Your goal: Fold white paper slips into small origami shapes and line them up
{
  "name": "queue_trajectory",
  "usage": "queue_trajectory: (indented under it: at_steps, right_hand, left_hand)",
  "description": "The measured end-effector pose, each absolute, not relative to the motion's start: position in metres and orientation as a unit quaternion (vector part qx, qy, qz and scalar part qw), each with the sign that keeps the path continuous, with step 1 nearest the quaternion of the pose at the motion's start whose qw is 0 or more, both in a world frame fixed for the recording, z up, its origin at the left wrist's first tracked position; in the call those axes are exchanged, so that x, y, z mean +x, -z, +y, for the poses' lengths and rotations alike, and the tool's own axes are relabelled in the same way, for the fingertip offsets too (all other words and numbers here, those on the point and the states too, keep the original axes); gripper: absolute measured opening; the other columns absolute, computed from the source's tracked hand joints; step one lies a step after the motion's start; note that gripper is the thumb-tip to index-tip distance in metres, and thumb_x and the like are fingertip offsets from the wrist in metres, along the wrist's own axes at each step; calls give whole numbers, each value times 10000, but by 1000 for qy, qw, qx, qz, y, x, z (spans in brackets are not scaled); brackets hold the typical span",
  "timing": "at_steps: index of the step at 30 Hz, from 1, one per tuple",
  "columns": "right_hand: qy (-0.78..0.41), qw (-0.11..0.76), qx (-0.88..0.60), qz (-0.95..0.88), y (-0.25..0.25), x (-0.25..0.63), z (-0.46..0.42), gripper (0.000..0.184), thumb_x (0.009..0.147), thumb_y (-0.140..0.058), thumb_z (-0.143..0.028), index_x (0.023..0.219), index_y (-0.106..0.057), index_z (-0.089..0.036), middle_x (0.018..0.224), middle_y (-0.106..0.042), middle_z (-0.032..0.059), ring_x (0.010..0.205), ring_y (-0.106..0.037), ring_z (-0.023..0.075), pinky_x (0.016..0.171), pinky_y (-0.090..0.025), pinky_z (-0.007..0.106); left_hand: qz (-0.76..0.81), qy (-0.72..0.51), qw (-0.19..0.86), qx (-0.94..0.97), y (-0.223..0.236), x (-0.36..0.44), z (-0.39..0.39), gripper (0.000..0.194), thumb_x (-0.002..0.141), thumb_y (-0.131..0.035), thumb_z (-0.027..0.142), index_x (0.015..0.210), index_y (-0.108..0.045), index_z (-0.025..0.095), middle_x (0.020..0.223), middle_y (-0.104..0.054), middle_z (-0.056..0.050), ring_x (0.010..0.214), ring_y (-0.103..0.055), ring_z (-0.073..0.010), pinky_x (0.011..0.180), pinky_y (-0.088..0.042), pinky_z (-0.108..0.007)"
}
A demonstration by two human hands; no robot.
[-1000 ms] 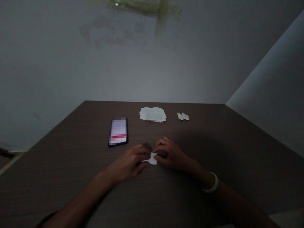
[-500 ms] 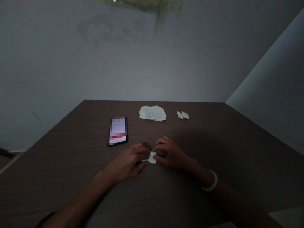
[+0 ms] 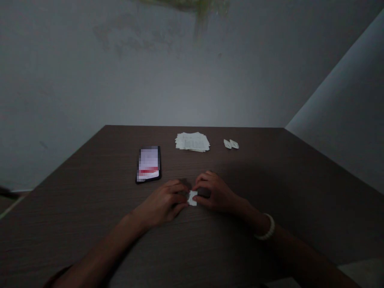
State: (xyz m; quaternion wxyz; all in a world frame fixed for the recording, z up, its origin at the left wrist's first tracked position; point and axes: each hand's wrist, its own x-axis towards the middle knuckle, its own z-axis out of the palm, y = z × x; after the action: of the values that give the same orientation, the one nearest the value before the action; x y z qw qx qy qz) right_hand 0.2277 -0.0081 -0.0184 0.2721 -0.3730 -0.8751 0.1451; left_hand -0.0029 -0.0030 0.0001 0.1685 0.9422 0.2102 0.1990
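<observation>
Between my two hands, on the dark table, is a small piece of white paper (image 3: pixel 192 198) with faint marks on it. My left hand (image 3: pixel 168 201) grips its left edge between thumb and fingers. On the opposite side, my right hand (image 3: pixel 214 190) pinches the right edge with thumb and fingertips, and a pale bracelet (image 3: pixel 269 227) circles that wrist. The fingers cover parts of the paper's edges.
A phone (image 3: pixel 149 164) with a lit, blurred screen lies left of my hands on the table (image 3: pixel 120 140). Farther back sits a stack of printed paper sheets (image 3: pixel 193 142). Two small folded papers (image 3: pixel 231 144) lie to its right. A stained wall (image 3: pixel 192 80) rises behind.
The left fingers have closed in on the paper, and the flap that stuck out on its left side no longer shows. The right hand is nearly unmoved.
</observation>
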Motion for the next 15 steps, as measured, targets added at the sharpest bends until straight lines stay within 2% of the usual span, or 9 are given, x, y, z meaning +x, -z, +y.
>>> queue_trajectory:
  at_steps: [15]
  right_hand:
    - [-139,270,-373,-877,17,228,-8,200,763,-727,-280,941,-674,-205,966,-610,56,909,-525,205,823,-395,355]
  left_hand:
    - [215,-194,173,941,-1,-3,-2,171,918,-533,197,899,-699,161,1016,-643,-85,983,-567,-218,856,-486,-373]
